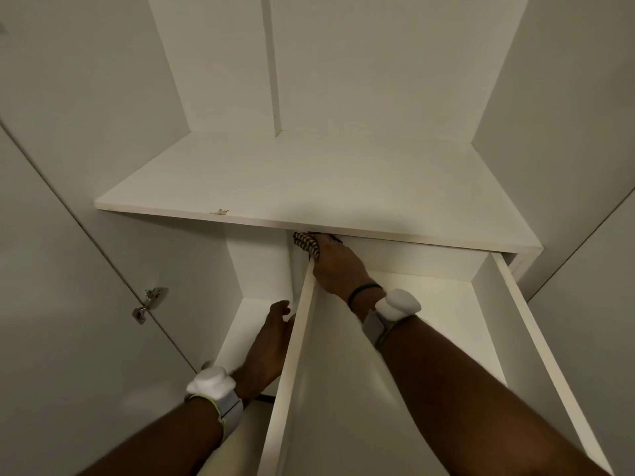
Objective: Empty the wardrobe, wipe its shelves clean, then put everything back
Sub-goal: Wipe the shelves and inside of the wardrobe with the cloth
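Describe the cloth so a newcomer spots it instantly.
Start at the wide white shelf, then the open drawer below it. Where the drawer's left wall runs under the shelf's front edge, the right hand grips the cloth: the only dark-and-light patterned thing among plain white panels.

Home bedroom closet, white wardrobe (343,80), bare shelf (309,180), pulled-out drawer (395,338)

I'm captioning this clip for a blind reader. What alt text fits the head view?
A person's right hand holds a patterned cloth against the top edge of the side wall of a pulled-out drawer, just under a white wardrobe shelf. The left hand touches the drawer's outer side, in the compartment beside it.
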The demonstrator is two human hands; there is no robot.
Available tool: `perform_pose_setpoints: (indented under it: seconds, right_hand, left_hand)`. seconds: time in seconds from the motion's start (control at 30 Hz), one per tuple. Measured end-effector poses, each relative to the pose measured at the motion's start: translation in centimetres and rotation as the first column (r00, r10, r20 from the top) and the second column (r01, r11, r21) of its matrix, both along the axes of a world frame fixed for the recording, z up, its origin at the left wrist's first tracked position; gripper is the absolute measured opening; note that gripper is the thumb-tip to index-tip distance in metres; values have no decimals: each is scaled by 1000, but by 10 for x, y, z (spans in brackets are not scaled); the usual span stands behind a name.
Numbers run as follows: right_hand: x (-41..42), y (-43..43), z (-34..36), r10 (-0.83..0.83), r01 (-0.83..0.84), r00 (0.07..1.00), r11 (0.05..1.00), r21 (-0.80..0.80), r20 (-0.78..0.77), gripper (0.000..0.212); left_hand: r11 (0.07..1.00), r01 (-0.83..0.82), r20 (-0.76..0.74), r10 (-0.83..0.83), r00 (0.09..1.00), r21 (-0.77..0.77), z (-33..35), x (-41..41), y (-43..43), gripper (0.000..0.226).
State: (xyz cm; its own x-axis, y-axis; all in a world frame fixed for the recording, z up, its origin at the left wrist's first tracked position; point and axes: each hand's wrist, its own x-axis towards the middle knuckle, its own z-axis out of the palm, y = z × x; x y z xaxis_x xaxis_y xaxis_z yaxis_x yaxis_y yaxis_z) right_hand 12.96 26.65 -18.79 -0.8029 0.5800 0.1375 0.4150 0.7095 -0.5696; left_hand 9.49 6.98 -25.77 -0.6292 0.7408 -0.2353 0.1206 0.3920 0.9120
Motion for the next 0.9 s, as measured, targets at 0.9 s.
perform_pose_setpoints:
  seconds: [0.9]
  right_hand:
    - [145,99,-28,-980,325,86,197,-925,-179,45]
  left_hand:
    - [953,-176,-354,81,932,-246,62,-20,146,71]
